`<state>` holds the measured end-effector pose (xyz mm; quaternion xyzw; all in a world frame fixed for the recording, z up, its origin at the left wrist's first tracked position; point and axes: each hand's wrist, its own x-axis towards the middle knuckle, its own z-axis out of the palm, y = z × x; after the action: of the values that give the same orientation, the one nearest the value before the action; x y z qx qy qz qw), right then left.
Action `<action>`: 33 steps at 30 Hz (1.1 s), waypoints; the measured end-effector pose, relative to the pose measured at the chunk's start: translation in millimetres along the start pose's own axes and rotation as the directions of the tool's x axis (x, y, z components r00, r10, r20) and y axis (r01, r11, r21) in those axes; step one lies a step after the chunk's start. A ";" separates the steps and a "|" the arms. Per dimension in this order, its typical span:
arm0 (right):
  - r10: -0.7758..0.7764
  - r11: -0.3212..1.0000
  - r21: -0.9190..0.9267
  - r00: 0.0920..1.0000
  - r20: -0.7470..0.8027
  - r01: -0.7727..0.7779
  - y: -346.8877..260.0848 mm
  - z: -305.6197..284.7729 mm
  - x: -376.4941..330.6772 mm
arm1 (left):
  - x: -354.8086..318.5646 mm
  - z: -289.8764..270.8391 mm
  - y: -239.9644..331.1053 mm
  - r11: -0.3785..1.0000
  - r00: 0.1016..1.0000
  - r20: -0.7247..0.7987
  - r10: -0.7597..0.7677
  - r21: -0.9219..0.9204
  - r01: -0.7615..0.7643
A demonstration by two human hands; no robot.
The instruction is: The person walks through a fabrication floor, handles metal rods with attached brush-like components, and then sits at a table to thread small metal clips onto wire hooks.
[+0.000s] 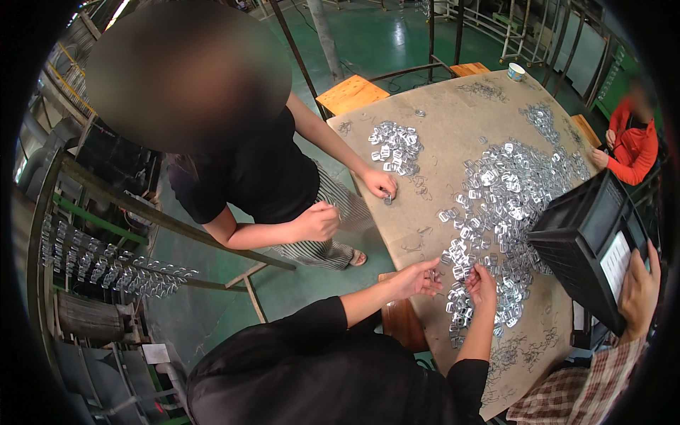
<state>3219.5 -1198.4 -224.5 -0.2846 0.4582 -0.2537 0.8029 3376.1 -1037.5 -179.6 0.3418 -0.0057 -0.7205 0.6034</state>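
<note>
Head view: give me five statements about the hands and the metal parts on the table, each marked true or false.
1. Both hands, the left hand and the right hand, work at the near edge of the heap of small silver metal parts. True.
2. The table is bare wood planks. False: its top is a tan sheet.
3. A black plastic crate is tilted at the table's right. True.
4. The crate stands on the floor. False: another person's hand holds it.
5. The floor is red. False: it is green.

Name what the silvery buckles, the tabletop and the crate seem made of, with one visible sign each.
Buckles: probably metal; bright, silvery glints.
Tabletop: likely board or fibre sheet; matt tan, scuffed.
Crate: seemingly plastic; black, moulded slatted walls.
</note>
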 end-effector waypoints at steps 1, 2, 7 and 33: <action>0.006 0.999 0.035 1.000 -0.002 -0.006 2.6 -0.8 -1.0 | 9.6 -3.0 -2.6 1.000 1.000 0.001 -0.012 0.004 0.012; 0.015 0.998 0.053 1.000 0.012 -0.015 3.7 -5.6 -0.9 | 19.9 0.6 -5.1 0.996 0.999 -0.039 0.002 0.090 0.002; -0.047 0.993 0.108 0.999 -0.003 0.047 9.3 -20.0 -3.7 | 73.1 2.7 -19.0 0.874 0.994 -0.031 0.107 0.479 -0.079; -0.357 0.856 -0.403 0.934 -0.009 0.323 -2.4 -1.0 -48.3 | 87.8 34.6 -17.5 0.925 0.989 -0.126 0.083 0.380 -0.029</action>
<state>3196.5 -1168.0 -194.7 -0.5063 0.4753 -0.3055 0.6515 3340.3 -1123.4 -203.1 0.5007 -0.1115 -0.6627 0.5456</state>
